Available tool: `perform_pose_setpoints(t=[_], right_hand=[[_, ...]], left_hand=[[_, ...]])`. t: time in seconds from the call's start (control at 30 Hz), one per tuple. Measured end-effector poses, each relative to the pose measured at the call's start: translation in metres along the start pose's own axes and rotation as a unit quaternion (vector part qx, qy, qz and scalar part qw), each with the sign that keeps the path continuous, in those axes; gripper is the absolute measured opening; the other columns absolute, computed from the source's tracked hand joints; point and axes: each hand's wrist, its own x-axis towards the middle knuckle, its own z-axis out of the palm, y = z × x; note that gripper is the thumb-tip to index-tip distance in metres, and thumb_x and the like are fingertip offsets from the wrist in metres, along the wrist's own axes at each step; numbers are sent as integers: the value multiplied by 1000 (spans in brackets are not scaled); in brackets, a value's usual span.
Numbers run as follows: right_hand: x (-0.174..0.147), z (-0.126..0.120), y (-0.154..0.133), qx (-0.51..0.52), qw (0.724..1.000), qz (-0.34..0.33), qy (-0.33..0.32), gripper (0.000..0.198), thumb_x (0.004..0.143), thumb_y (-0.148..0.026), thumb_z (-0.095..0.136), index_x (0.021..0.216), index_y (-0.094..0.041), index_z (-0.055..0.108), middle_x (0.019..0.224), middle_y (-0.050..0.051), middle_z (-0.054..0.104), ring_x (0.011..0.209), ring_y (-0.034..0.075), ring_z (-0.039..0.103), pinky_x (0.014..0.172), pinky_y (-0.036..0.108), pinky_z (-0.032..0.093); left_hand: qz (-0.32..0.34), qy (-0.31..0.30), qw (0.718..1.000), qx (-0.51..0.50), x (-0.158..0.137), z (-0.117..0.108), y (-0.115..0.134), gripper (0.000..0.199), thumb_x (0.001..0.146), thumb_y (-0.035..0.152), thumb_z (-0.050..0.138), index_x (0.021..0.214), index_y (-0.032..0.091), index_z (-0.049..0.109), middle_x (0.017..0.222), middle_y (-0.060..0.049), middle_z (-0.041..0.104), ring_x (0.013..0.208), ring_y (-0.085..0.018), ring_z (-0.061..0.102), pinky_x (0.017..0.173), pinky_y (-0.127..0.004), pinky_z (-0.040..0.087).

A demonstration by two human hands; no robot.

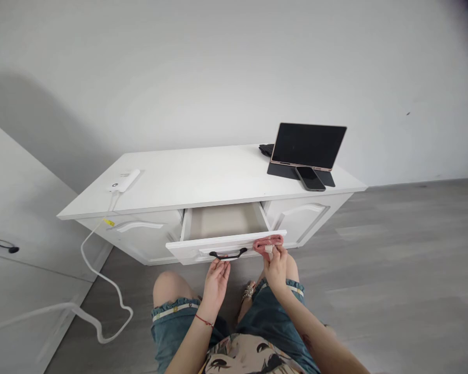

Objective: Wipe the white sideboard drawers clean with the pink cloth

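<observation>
1. So the left hand (217, 275) is palm-up with its fingertips right at the black drawer handle (228, 256). Can't tell if they're properly closed round the bar or just touching it from below. There's a thin red bracelet (205, 320) on that wrist.
2. The right hand (276, 266) has a pink folded cloth (268, 241) pinched in its fingers, something whitish on it too, up against the right end of the drawer front.
3. The white drawer (191, 244) is pulled partway out, just beyond both hands, so you can see the bottom of it.
4. Past the hands is the white worktop (198, 179) of the cabinet. Beyond the right hand and a bit further right, a tablet (310, 145) is propped up on its dark cover, with a phone (311, 179) lying in front, partly on the cover. Some dark bundle (265, 150) peeks out behind the tablet's left edge.
5. Way off left of the left hand there's a white power strip (128, 180) on the worktop, its white cable (64, 306) looping down over the edge.
</observation>
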Motion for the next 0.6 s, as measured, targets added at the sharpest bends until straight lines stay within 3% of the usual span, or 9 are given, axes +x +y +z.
perform_pose_setpoints(t=[0.1, 0.2, 0.33, 0.47, 0.53, 0.6], right_hand=[[-18, 22, -8, 75, 986, 147, -8, 30, 79, -33, 59, 103, -19, 48, 115, 17, 47, 115, 32, 49, 96, 54, 43], [-34, 39, -18, 80, 968, 239, -4, 41, 75, -43, 58, 104, -19, 40, 118, 21, 44, 125, 36, 41, 102, 58, 37], [-43, 55, -33, 139, 930, 339, 9, 47, 69, -45, 64, 99, -23, 35, 111, 14, 46, 120, 30, 43, 107, 53, 32], [-49, 72, -52, 242, 849, 469, 26, 53, 59, -35, 72, 93, -29, 32, 95, 1, 48, 97, 23, 52, 91, 41, 48], [-51, 81, -65, 321, 786, 528, -6, 47, 62, -29, 70, 88, -30, 30, 85, -4, 48, 83, 19, 55, 73, 33, 51], [-52, 91, -78, 431, 701, 562, -80, 38, 69, -26, 67, 84, -29, 32, 78, -7, 49, 71, 15, 55, 62, 28, 50]], left_hand=[[1, 2, 1000, 1, -1, 1, 1, 23, 74, -5, 61, 79, 17, 65, 78, -3, 74, 85, -15, 73, 96, -31, 53], [-3, 1, 1000, 3, -2, 0, 1, 24, 74, -5, 60, 81, 18, 64, 80, -3, 74, 86, -14, 73, 97, -31, 53], [-7, 4, 1000, 2, -3, -1, 1, 24, 76, -5, 59, 84, 18, 63, 83, -4, 75, 89, -15, 73, 98, -32, 53], [-14, 0, 1000, -3, -6, 3, 2, 24, 79, -4, 58, 87, 19, 62, 88, -4, 75, 93, -15, 72, 98, -30, 53], [-25, 2, 1000, -2, -9, 6, 5, 23, 79, -3, 58, 87, 18, 63, 91, -5, 75, 95, -15, 72, 98, -30, 53], [-37, 14, 999, 0, -14, 8, 9, 20, 79, -1, 58, 88, 16, 64, 93, -7, 75, 96, -17, 72, 98, -31, 53]])
